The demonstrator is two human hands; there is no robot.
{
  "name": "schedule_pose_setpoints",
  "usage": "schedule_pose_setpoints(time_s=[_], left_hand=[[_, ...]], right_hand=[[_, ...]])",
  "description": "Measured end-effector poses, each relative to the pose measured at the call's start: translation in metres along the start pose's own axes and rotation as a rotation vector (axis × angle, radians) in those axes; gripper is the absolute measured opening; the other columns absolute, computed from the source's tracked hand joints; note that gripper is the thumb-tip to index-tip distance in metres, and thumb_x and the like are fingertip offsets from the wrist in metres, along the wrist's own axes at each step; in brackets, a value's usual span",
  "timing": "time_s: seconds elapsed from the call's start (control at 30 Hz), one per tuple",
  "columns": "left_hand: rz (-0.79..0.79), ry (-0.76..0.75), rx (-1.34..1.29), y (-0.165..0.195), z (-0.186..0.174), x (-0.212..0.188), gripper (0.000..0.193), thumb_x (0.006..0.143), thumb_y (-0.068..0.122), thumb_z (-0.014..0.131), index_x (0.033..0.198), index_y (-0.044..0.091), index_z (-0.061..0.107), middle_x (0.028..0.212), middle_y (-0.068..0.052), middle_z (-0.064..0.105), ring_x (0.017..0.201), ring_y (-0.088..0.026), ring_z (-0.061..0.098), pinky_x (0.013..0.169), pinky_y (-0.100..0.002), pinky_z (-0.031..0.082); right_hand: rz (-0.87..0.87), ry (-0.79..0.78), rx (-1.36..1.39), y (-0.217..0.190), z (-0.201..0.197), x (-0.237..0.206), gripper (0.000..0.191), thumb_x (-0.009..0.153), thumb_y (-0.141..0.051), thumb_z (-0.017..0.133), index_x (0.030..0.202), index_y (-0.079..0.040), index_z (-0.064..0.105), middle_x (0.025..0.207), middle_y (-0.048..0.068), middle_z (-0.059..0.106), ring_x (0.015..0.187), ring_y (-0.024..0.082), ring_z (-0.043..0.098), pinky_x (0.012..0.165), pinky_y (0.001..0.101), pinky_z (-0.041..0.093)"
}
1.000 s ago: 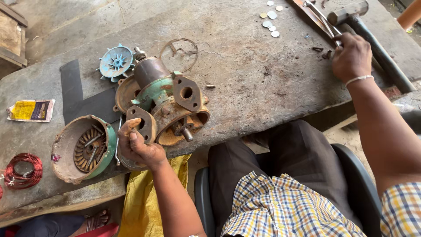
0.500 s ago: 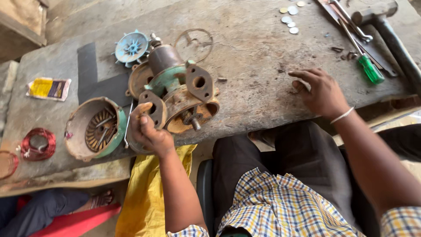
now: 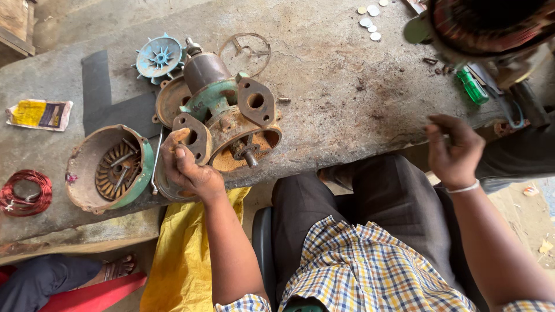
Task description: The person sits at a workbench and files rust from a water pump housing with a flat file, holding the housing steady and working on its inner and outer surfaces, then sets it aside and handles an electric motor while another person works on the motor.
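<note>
Drew the right hand (image 3: 454, 150) back from the far corner of the desk (image 3: 335, 86), off the stone and out past its near edge, above the lap. Left the green-handled screwdriver (image 3: 473, 86) lying up there beside the other tools, untouched. Curled the fingers (image 3: 440, 130) of that hand in close against the thumb; could not tell whether anything small was pinched between them. Judged from this that the reach toward the tools was over and the hand was coming back to the work.

Kept the left hand (image 3: 188, 167) on the rusty pump body (image 3: 231, 115), at the near edge of the desk. Set the thumb flat on the face of the nearer flange (image 3: 193, 138) and wrapped the remaining fingers round its rim, steadying the whole piece.

Found the pump body's open mouth facing the lap, orange with rust inside, with only a short shaft (image 3: 250, 157) poking from its middle. Saw the green-rimmed end cover (image 3: 107, 167) lying just left of that hand, hollow side up like a bowl, holding radial ribs and a few loose-looking metal strips. Noted the blue fan (image 3: 159, 58) flat behind the pump, a red wire coil (image 3: 23, 193) at the far left, and a few small round discs (image 3: 370, 23) near the far edge.
</note>
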State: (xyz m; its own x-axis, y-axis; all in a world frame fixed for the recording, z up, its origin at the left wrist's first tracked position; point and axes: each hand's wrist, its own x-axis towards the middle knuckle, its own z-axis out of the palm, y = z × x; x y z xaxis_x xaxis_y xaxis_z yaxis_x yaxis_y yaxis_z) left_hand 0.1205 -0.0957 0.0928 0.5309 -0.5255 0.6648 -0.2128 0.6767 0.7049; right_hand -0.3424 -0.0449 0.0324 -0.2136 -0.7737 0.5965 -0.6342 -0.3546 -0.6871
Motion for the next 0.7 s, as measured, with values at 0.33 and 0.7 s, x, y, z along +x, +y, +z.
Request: schedule_pose_setpoints(time_s=[0.33, 0.7], left_hand=[[-0.051, 0.0, -0.023, 0.003, 0.001, -0.001, 0.037, 0.109, 0.033, 0.05, 0.115, 0.0, 0.066, 0.109, -0.001, 0.06, 0.095, -0.011, 0.05, 0.09, -0.028, 0.041], [-0.038, 0.008, -0.012, 0.01, 0.006, -0.003, 0.035, 0.111, 0.03, 0.047, 0.12, 0.001, 0.064, 0.119, -0.004, 0.064, 0.111, -0.014, 0.058, 0.104, -0.03, 0.046]], right_hand=[[0.11, 0.081, 0.331, 0.032, -0.019, -0.023, 0.009, 0.118, -0.001, 0.065, 0.124, 0.005, 0.063, 0.105, 0.004, 0.069, 0.094, 0.007, 0.066, 0.089, 0.0193, 0.054], [0.034, 0.122, 0.395, 0.031, -0.02, 0.002, 0.014, 0.122, -0.008, 0.061, 0.125, 0.003, 0.055, 0.103, 0.007, 0.064, 0.084, 0.011, 0.061, 0.081, 0.0226, 0.055]])
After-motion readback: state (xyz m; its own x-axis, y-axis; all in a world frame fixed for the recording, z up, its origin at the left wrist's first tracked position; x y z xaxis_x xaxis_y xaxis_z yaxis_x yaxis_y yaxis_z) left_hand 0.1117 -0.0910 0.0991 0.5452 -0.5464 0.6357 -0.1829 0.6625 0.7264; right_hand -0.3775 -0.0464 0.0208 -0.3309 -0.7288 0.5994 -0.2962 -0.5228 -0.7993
